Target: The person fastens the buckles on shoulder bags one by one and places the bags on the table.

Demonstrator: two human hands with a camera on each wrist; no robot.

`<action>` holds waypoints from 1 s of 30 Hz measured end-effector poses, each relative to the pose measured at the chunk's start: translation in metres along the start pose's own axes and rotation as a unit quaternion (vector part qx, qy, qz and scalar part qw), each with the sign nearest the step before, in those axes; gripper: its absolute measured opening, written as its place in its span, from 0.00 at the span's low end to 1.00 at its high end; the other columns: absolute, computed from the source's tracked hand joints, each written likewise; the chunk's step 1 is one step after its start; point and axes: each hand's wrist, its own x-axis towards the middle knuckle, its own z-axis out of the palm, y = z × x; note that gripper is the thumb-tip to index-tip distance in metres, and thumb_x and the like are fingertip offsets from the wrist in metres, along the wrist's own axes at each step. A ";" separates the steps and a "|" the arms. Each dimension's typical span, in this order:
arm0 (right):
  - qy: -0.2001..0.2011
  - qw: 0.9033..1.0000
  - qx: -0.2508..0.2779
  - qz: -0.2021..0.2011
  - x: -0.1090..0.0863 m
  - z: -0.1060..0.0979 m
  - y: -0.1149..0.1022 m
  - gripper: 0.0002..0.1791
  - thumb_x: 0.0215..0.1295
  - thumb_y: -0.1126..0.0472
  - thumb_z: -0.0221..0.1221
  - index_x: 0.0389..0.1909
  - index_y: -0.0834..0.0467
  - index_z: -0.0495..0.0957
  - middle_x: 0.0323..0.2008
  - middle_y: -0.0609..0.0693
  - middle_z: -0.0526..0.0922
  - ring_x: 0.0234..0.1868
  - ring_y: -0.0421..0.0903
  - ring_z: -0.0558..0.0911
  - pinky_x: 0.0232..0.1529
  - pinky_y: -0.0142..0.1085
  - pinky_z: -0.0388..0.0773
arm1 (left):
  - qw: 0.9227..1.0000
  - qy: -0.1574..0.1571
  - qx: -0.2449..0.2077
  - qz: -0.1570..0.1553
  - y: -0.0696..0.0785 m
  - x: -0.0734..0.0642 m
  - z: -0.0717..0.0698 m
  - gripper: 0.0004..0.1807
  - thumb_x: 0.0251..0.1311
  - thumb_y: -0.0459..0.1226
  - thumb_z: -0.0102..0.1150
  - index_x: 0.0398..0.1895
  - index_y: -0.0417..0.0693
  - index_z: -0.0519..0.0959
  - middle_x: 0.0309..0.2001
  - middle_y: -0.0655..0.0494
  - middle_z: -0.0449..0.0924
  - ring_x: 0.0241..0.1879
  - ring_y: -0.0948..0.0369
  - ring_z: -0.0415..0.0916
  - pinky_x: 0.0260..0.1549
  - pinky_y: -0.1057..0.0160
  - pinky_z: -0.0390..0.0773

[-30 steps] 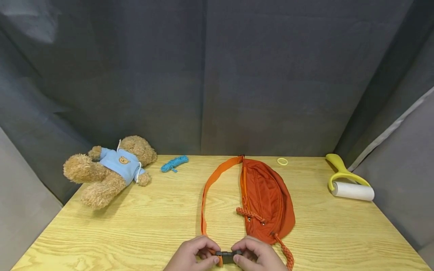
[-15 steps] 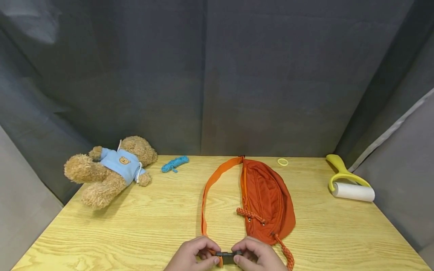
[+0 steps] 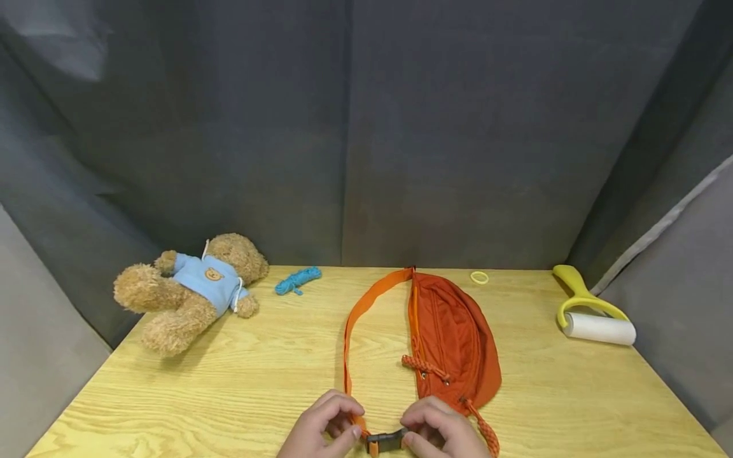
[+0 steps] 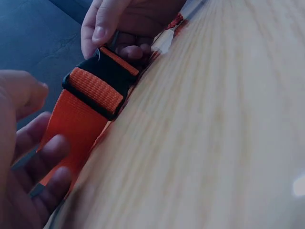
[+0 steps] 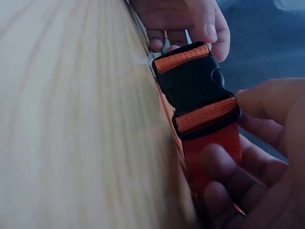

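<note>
A black side-release buckle (image 3: pixel 386 441), its two halves joined, lies by the table's near edge on the orange strap of a rust-red waist bag (image 3: pixel 458 331). The left hand (image 3: pixel 329 426) is just left of the buckle, fingers loosely bent and parted around the strap (image 4: pixel 78 129) without gripping. The right hand (image 3: pixel 441 429) is at the buckle's right end. In the right wrist view a digit touches the buckle's corner, while the other fingers are loose beside the strap. The bag's zip stands along its left side, with braided cord pulls (image 3: pixel 426 367).
A teddy bear (image 3: pixel 200 286) in a blue hoodie lies at the left. Behind the strap are a blue cord bundle (image 3: pixel 298 280) and, further right, a small yellow ring (image 3: pixel 479 277). A yellow-handled lint roller (image 3: pixel 598 327) lies at the far right. Dark curtains (image 3: pixel 343 127) enclose the table.
Both hands have loosened from the buckle and moved slightly apart. The buckle has dropped a little and now tilts slightly. The camera view has shifted slightly.
</note>
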 end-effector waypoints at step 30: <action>0.058 0.915 -0.391 -0.079 -0.014 -0.033 0.003 0.24 0.58 0.38 0.69 0.49 0.48 0.84 0.59 0.46 0.80 0.55 0.46 0.81 0.45 0.48 0.81 | 0.881 0.029 0.447 0.154 -0.008 -0.006 -0.054 0.24 0.54 0.43 0.73 0.55 0.57 0.81 0.64 0.53 0.74 0.57 0.56 0.76 0.43 0.49 0.81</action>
